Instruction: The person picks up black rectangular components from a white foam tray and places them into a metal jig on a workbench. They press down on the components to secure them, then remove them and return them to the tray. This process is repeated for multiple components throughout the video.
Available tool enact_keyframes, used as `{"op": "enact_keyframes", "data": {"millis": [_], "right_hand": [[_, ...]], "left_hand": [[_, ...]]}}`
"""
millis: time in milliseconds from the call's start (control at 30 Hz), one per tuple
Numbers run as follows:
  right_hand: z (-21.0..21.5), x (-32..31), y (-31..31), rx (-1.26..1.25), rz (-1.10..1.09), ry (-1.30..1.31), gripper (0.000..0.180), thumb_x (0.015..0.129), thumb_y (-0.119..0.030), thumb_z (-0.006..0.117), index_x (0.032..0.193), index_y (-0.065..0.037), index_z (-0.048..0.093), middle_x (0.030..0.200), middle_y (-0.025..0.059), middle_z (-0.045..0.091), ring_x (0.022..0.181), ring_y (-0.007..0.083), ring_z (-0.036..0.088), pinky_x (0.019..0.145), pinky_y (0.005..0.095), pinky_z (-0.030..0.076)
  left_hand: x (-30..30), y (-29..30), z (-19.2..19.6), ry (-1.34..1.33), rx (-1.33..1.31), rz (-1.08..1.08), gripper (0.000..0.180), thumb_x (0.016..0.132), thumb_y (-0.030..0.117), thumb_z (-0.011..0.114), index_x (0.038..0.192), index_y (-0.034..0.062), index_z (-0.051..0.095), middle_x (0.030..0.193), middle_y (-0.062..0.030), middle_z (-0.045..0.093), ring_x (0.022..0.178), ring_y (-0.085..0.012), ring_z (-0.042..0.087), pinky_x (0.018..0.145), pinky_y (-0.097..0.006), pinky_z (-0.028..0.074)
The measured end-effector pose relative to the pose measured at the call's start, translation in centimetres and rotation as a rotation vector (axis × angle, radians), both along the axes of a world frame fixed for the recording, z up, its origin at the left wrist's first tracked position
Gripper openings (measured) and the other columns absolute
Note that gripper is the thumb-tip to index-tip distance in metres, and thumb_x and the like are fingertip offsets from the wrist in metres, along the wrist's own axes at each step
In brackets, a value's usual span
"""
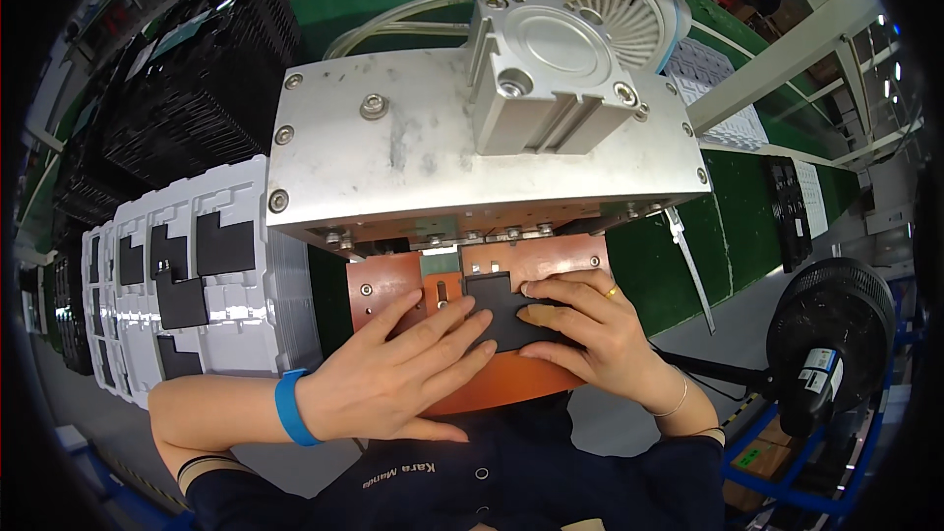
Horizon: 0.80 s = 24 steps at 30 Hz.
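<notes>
A flat black plate with a notched corner (506,300) lies on a copper-coloured fixture (383,278) in front of me. My right hand (600,329) grips the plate's right side, thumb below and fingers on top. My left hand (393,369) is open and palm-down over the fixture's left part. Its fingers are stretched out, with the fingertips at the plate's left edge. Just beyond both hands, a silver metal press housing (413,147) overhangs the fixture. A square air cylinder (556,59) is mounted on top of it.
To the left stands a stack of white trays (241,324) holding several black notched plates. Behind it rise stacked black trays (202,79). A black fan (826,334) stands at the right, and a white strap (693,270) lies on the green tabletop (664,290). A white fan (639,10) is behind the press.
</notes>
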State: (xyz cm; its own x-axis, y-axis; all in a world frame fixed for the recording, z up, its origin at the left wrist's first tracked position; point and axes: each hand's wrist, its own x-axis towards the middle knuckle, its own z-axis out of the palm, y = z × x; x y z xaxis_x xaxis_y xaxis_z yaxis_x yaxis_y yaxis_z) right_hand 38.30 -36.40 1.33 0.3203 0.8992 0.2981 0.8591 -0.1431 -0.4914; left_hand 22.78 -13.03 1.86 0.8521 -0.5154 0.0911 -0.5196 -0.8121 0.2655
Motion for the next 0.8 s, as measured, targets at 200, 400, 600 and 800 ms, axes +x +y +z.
{"op": "enact_keyframes", "data": {"millis": [200,400,600,800], "right_hand": [[0.1,1.6,1.8,0.033,-0.004,-0.006,0.036,0.069,-0.023,0.086,0.098,-0.007,0.074,0.115,0.0066,0.069,0.105,0.0267,0.061,0.088,0.0358,0.051],[-0.2,2.2,2.0,0.044,0.033,0.050,0.033,0.072,-0.020,0.084,0.099,-0.006,0.071,0.117,0.0074,0.066,0.106,0.0273,0.059,0.091,0.0375,0.050],[-0.1,2.3,2.0,0.029,0.039,0.048,0.032,0.071,-0.020,0.084,0.098,-0.006,0.071,0.116,0.0070,0.067,0.105,0.0255,0.059,0.088,0.0358,0.050],[-0.3,2.2,1.7,0.011,0.031,0.036,0.032,0.073,-0.021,0.085,0.098,-0.007,0.071,0.114,0.0071,0.067,0.098,0.0234,0.059,0.083,0.0339,0.050]], "left_hand": [[1.2,1.1,-0.8,-0.003,-0.048,0.062,0.084,0.084,0.075,0.056,0.143,0.0154,0.054,0.153,-0.0136,0.044,0.139,-0.0377,0.040,0.114,-0.057,0.029],[1.4,1.2,-1.3,0.011,-0.098,0.077,0.077,0.085,0.074,0.056,0.136,0.0162,0.060,0.150,-0.0127,0.047,0.136,-0.0379,0.042,0.113,-0.057,0.029],[1.6,1.3,-1.2,0.030,-0.118,0.078,0.074,0.086,0.073,0.056,0.134,0.0173,0.062,0.150,-0.0111,0.048,0.136,-0.0368,0.043,0.110,-0.055,0.033],[1.5,1.3,-1.4,0.043,-0.129,0.081,0.075,0.085,0.074,0.057,0.135,0.0181,0.062,0.149,-0.0093,0.049,0.135,-0.0357,0.044,0.103,-0.051,0.037]]}}
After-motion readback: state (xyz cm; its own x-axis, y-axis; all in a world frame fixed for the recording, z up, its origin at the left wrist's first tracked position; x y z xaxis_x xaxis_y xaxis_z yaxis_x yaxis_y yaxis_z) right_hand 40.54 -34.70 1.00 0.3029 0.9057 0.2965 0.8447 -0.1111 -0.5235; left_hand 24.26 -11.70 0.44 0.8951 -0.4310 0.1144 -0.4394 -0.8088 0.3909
